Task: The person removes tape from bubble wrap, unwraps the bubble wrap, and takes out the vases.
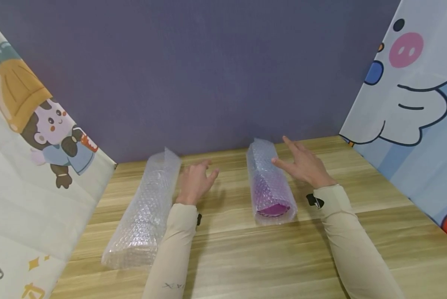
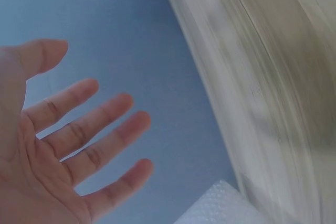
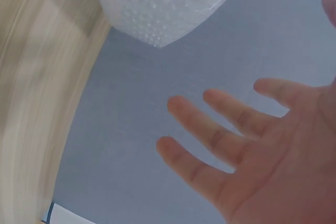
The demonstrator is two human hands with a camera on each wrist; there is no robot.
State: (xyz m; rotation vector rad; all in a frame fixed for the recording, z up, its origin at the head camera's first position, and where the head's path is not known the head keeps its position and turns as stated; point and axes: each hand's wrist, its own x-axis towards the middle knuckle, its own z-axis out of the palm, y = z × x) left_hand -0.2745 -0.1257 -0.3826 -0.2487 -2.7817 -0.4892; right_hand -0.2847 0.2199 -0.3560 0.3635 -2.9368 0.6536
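Note:
On the left of the table lies a long roll of clear bubble wrap (image 1: 142, 207), its wider end toward me. Farther right is a second bubble wrap roll (image 1: 268, 182) around something purple, whose rounded end shows at the near side. My left hand (image 1: 196, 181) hovers between the two rolls, close to the left one, with fingers spread and nothing held. In the left wrist view that palm (image 2: 42, 187) faces the camera. My right hand (image 1: 301, 164) is just right of the purple roll, fingers extended; the right wrist view shows the palm (image 3: 283, 166) holding nothing.
A wood-grain table (image 1: 230, 265) lies under everything. Behind it rises a dark blue-grey panel (image 1: 216, 74). Cartoon-printed sheets stand as walls at the left (image 1: 29, 216) and at the right (image 1: 414, 120).

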